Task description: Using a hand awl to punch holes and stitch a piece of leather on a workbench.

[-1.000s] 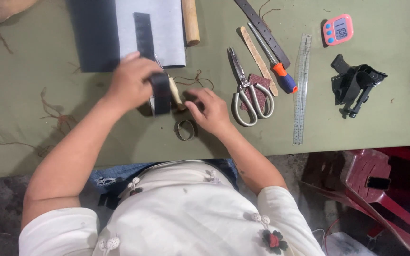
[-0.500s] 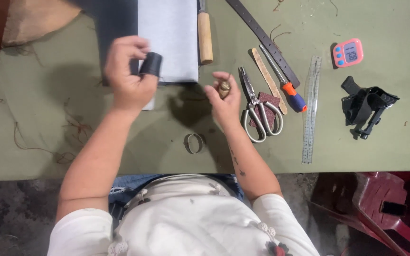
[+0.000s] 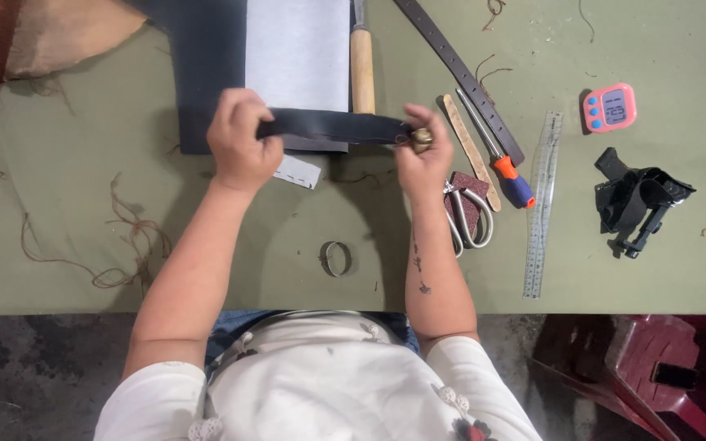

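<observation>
A black leather strap (image 3: pixel 332 126) is stretched level between my two hands above the green table (image 3: pixel 108 204). My left hand (image 3: pixel 239 139) grips its left end in a closed fist. My right hand (image 3: pixel 422 155) pinches the right end, where a small brass fitting (image 3: pixel 421 136) shows at my fingertips. A metal ring (image 3: pixel 336 258) lies on the table below the strap, near the front edge.
Behind the strap lie a white sheet (image 3: pixel 297 57) on dark material and a wooden-handled tool (image 3: pixel 361 69). To the right are scissors (image 3: pixel 467 216), an orange-handled awl (image 3: pixel 500 163), a dark belt (image 3: pixel 459 77), a clear ruler (image 3: pixel 542 204), a pink timer (image 3: pixel 609 107) and a black tool (image 3: pixel 639 200). Loose threads (image 3: pixel 116 245) lie at left. A red stool (image 3: pixel 655 376) stands below right.
My hands have lifted from the table and drawn apart. The strap, rolled up in my left hand before, is now unrolled and pulled out straight between both hands.
</observation>
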